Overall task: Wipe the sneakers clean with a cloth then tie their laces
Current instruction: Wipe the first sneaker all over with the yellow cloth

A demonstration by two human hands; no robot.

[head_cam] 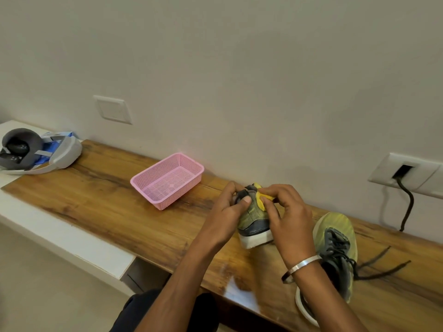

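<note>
1. Wooden shelf (pixel 115 200) carries everything; the nearer sneaker (pixel 335 250) lies at its front edge, heel partly hidden by the right wrist, dark laces (pixel 378 267) trailing loose
2. Farther sneaker (pixel 254 224) stands between both hands, its top covered
3. Left hand (pixel 227 212) curls round its collar, thumb pressing; right hand (pixel 285 212) pinches a yellow cloth (pixel 260 200), mostly hidden
4. Pink basket (pixel 167 180) sits behind, against the wall
</note>
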